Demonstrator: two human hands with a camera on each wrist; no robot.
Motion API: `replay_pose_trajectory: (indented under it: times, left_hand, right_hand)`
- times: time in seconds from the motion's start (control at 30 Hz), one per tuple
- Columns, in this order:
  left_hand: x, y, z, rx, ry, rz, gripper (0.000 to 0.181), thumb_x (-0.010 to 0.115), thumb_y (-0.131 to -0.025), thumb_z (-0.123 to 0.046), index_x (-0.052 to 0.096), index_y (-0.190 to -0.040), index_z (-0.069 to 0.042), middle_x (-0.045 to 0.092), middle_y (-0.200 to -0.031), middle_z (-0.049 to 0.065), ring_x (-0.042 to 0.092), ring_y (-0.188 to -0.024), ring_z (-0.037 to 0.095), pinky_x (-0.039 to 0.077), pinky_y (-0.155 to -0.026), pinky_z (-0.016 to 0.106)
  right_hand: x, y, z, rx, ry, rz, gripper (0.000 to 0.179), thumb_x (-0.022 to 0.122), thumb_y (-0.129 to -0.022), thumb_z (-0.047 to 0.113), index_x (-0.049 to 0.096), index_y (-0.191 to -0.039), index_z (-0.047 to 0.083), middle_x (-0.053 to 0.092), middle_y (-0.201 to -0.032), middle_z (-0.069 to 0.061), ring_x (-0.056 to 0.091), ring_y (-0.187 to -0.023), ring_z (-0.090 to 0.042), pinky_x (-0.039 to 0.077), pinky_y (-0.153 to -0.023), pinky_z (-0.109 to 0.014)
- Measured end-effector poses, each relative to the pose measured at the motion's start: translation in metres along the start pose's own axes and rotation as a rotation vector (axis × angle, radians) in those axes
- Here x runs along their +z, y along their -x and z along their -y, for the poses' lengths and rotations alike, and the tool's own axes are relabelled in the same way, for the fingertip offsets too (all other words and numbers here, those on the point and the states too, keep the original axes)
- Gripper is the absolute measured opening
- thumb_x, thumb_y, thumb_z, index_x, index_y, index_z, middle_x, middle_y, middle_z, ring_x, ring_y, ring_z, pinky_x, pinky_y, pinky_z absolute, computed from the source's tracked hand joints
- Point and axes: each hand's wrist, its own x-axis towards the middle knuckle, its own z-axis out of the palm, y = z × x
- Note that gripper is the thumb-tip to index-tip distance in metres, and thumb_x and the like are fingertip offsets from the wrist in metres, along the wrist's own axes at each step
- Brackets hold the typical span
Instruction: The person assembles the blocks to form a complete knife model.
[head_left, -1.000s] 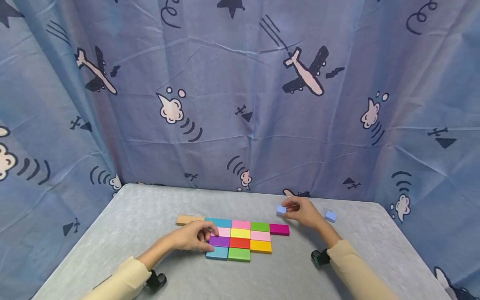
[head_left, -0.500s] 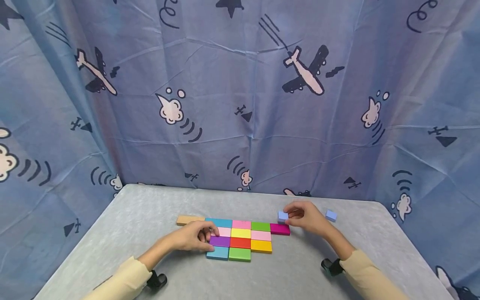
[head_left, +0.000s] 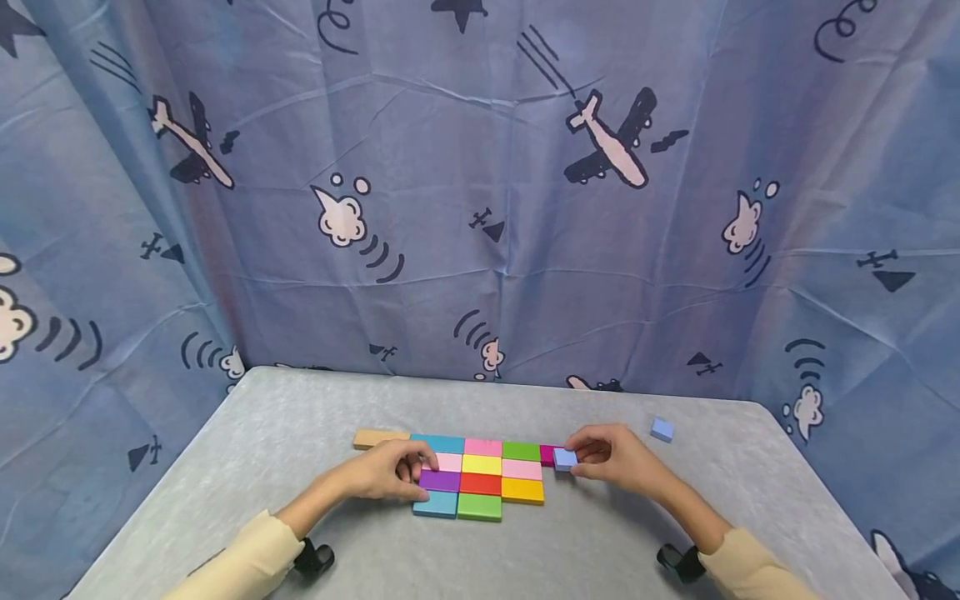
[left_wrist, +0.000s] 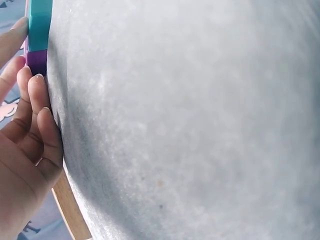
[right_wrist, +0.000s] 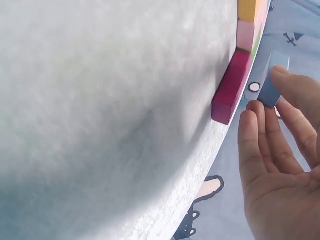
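In the head view my right hand pinches a light blue block between thumb and fingers. That block is held above the table and covers part of the magenta block at the right end of the back row. Seen from the right wrist, it is clear of the magenta block. At the left side of the flat block layout, my left hand rests its thumb on the front teal block and its index finger by a pale pink block. A purple block lies between them.
Yellow, red and amber blocks fill the layout's middle and right. A wooden block ends the back row at left. Another light blue block lies alone at back right. A patterned curtain hangs behind the table.
My right hand has carried the light blue block toward me, from behind the back row to in front of the magenta block's right part. My left hand has stayed put.
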Motion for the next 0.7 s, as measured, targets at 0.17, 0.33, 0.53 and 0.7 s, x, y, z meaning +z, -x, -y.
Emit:
replay_pose_trajectory:
  times: [0.17,0.33,0.53,0.7]
  left_hand:
    - [-0.001,0.0,-0.001,0.005,0.003,0.004,0.032,0.085,-0.086,-0.013,0.066,-0.111,-0.014,0.057,-0.088,0.007,0.054,-0.073,0.012,0.047,-0.068,0.026]
    - [-0.001,0.0,0.0,0.008,-0.006,0.006,0.031,0.085,-0.085,-0.013,0.066,-0.11,-0.013,0.057,-0.088,0.007,0.053,-0.073,0.011,0.047,-0.067,0.026]
    - [0.0,0.0,0.001,0.011,-0.003,0.007,0.032,0.085,-0.085,-0.013,0.066,-0.11,-0.013,0.057,-0.088,0.007,0.054,-0.073,0.012,0.047,-0.067,0.026]
    - [0.0,0.0,0.0,0.013,-0.005,0.004,0.031,0.085,-0.085,-0.012,0.066,-0.11,-0.014,0.057,-0.087,0.007,0.054,-0.073,0.012,0.047,-0.068,0.027]
  right_hand:
    - [0.008,0.002,0.0,-0.006,0.03,0.003,0.022,0.083,-0.083,0.001,0.073,-0.103,0.002,0.07,-0.1,-0.007,0.066,-0.084,-0.021,0.056,-0.078,-0.032]
    - [0.018,0.002,0.001,0.013,0.046,0.004,0.02,0.083,-0.082,-0.002,0.073,-0.1,0.001,0.07,-0.099,-0.008,0.066,-0.083,-0.019,0.056,-0.076,-0.03]
    - [0.027,0.004,0.005,0.015,0.069,0.0,0.018,0.082,-0.081,-0.004,0.073,-0.096,0.001,0.07,-0.096,-0.008,0.065,-0.081,-0.018,0.056,-0.074,-0.031]
    - [0.031,0.006,0.007,0.05,0.087,-0.008,0.018,0.082,-0.082,-0.002,0.072,-0.096,0.002,0.07,-0.096,-0.006,0.065,-0.081,-0.018,0.056,-0.073,-0.029]
